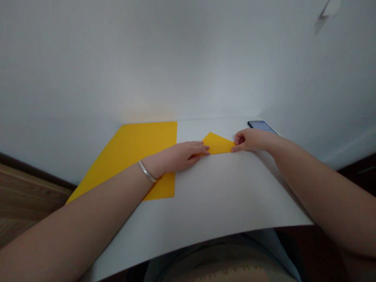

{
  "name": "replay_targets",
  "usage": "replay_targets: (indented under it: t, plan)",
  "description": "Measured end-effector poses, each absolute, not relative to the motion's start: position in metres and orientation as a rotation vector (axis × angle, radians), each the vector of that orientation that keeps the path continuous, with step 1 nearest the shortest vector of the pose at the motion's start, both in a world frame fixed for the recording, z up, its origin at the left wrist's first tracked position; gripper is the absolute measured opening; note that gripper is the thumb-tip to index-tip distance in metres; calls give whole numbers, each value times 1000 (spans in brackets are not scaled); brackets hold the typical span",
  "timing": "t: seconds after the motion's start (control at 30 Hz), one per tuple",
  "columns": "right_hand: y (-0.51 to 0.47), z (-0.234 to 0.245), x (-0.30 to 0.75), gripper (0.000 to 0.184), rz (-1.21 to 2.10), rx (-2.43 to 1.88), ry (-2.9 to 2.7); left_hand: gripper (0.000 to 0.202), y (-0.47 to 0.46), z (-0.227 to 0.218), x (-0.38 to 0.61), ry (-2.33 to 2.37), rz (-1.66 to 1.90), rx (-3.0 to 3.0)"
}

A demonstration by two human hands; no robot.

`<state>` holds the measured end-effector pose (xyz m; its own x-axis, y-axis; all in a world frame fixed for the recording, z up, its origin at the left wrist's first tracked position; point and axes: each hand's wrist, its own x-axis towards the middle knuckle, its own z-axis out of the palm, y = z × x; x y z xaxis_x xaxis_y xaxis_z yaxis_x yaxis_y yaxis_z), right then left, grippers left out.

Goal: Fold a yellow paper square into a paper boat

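A small folded piece of yellow paper (217, 144) lies on the white table, its outline pointed at the top and tapering to the right. My left hand (189, 155) rests flat with its fingers stretched over the paper's left end. At the right tip, my right hand (245, 140) pinches the paper's corner between thumb and curled fingers. A large yellow sheet (138, 143) covers the table's left side, partly hidden under my left forearm, which wears a silver bangle (147, 171).
The white table (223, 196) stands against a pale wall (188, 58). A phone (262, 126) with its screen lit lies at the back right, just beyond my right wrist. Wooden furniture (26, 196) stands at the far left.
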<state>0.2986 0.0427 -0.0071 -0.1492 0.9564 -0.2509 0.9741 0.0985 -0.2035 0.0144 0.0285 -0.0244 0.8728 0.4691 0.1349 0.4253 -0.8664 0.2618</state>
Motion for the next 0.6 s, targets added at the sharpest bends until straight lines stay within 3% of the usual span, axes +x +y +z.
replay_targets:
  t: [0.6]
  plan:
    - [46,-12,305,36,-433,2027,2317,29,33,-4,4,653,57,3049]
